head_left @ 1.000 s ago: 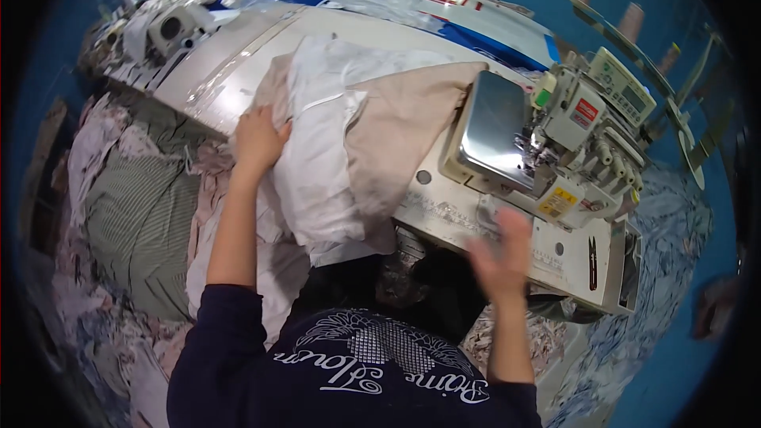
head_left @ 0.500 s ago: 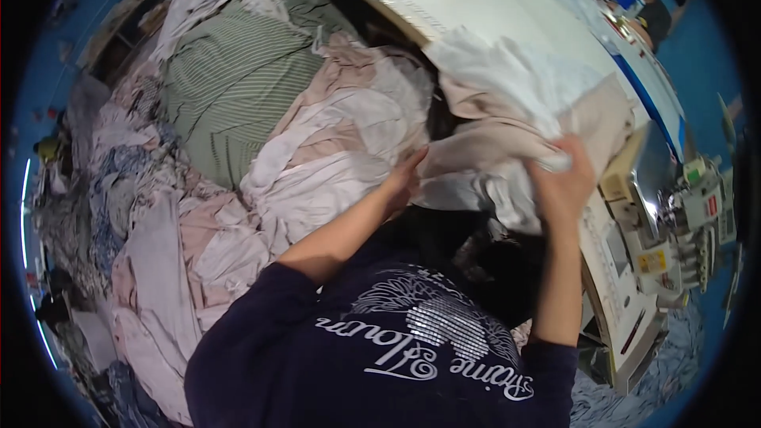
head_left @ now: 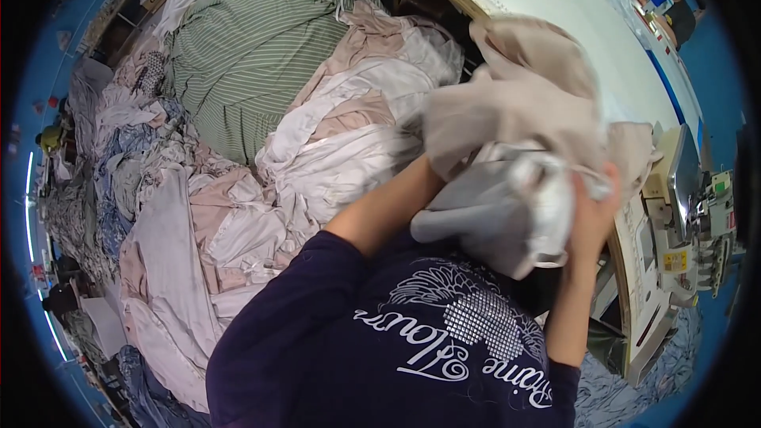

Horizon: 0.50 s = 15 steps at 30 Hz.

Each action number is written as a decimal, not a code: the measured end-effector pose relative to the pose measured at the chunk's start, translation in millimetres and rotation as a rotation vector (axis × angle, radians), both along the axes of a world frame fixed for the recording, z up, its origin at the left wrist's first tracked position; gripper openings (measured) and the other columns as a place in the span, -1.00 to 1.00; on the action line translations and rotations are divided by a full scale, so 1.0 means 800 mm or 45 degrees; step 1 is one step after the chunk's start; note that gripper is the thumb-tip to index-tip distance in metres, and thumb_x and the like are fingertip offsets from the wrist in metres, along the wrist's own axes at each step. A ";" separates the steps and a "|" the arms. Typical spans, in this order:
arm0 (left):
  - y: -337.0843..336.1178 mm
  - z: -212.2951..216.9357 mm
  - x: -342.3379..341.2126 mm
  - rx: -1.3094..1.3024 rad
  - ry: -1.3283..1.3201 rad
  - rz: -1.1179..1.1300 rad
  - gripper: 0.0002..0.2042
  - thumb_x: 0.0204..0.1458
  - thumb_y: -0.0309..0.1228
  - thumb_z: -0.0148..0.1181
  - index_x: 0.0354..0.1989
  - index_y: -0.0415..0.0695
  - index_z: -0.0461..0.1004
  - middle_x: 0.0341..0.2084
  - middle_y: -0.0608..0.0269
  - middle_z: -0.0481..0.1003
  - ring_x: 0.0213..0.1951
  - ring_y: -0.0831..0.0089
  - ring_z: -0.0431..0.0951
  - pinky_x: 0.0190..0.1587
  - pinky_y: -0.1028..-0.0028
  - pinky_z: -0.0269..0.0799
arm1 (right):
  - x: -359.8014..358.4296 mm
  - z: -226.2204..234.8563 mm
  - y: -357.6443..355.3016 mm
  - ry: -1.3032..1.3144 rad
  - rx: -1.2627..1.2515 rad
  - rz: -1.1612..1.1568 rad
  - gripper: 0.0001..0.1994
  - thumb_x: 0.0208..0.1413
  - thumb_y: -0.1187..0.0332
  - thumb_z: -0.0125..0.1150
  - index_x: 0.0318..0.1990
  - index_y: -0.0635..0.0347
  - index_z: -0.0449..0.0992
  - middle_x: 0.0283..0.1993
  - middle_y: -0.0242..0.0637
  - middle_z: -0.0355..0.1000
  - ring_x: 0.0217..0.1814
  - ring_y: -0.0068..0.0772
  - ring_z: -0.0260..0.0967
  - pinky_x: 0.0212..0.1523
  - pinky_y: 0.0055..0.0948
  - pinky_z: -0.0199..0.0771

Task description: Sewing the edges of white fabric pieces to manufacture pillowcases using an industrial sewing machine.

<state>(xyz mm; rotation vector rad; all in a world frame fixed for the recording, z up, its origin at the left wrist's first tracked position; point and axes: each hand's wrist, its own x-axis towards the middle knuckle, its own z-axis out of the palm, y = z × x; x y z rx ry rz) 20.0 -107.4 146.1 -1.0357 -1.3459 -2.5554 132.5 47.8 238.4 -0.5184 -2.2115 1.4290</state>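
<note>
A bunched piece of beige and white cloth [head_left: 531, 107] hangs in front of my chest, its upper folds raised beside the table edge. My right hand [head_left: 593, 210] grips its right side, though motion smears the fingers. Behind the cloth's left side my left hand is hidden; only the left forearm [head_left: 384, 210] shows, running up to the fabric. A greyish-white part of the cloth droops low over the front of my dark shirt.
To the left lies a large heap of pink and white fabric [head_left: 333, 150] with a green striped bundle [head_left: 246, 63] on it. The white table [head_left: 555, 0] curves along the right. A sewing machine [head_left: 674, 190] stands at its right end. Another person [head_left: 680, 12] is at the far right.
The cloth has been lifted off the table edge and drawn toward me, bunching up. My left hand has gone behind it; my right hand still holds its right side.
</note>
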 end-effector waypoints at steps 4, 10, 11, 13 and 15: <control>-0.073 0.120 0.021 -1.372 0.461 0.213 -0.59 0.05 -0.37 -0.03 0.10 -0.23 0.27 -0.10 0.19 0.43 -0.06 0.41 0.42 -0.03 0.50 0.32 | -0.017 -0.030 -0.055 -0.262 0.476 0.400 -0.64 -0.09 0.47 0.26 -0.09 0.19 0.34 -0.20 -0.34 0.39 -0.10 -0.49 0.32 -0.11 -0.55 0.30; -0.219 -0.053 -0.084 -1.523 0.467 1.412 -0.66 0.12 -0.19 -0.05 -0.03 -0.13 0.30 -0.19 0.30 0.37 -0.18 0.46 0.37 -0.12 0.50 0.36 | -0.038 0.020 -0.066 0.089 -0.491 0.990 -0.59 -0.04 0.43 0.26 0.01 0.26 0.36 0.08 -0.26 0.31 0.00 -0.42 0.34 -0.04 -0.56 0.33; -0.286 0.018 -0.069 -0.732 0.207 1.269 -0.67 0.16 -0.29 -0.13 0.03 -0.21 0.26 -0.09 0.17 0.34 -0.06 0.38 0.34 0.02 0.43 0.29 | -0.044 0.028 -0.061 0.096 -0.447 0.940 -0.63 -0.01 0.43 0.23 0.00 0.24 0.37 0.06 -0.26 0.33 -0.01 -0.44 0.35 -0.06 -0.56 0.35; -0.309 0.102 -0.049 0.072 -0.064 1.031 -0.67 0.20 -0.39 -0.21 0.08 -0.29 0.22 0.01 0.04 0.32 0.06 0.29 0.32 0.16 0.36 0.22 | -0.052 0.042 -0.049 0.028 -0.338 0.844 -0.75 0.06 0.39 0.18 -0.09 0.22 0.43 -0.05 -0.29 0.41 -0.13 -0.52 0.39 -0.17 -0.59 0.36; -0.554 0.146 0.015 0.151 -0.004 1.373 -0.68 0.19 -0.40 -0.20 0.06 -0.29 0.22 -0.01 0.05 0.33 0.04 0.29 0.32 0.15 0.36 0.22 | -0.049 0.051 -0.045 0.030 -0.303 0.832 -0.78 0.07 0.37 0.18 -0.14 0.22 0.45 -0.09 -0.31 0.43 -0.18 -0.55 0.39 -0.22 -0.60 0.34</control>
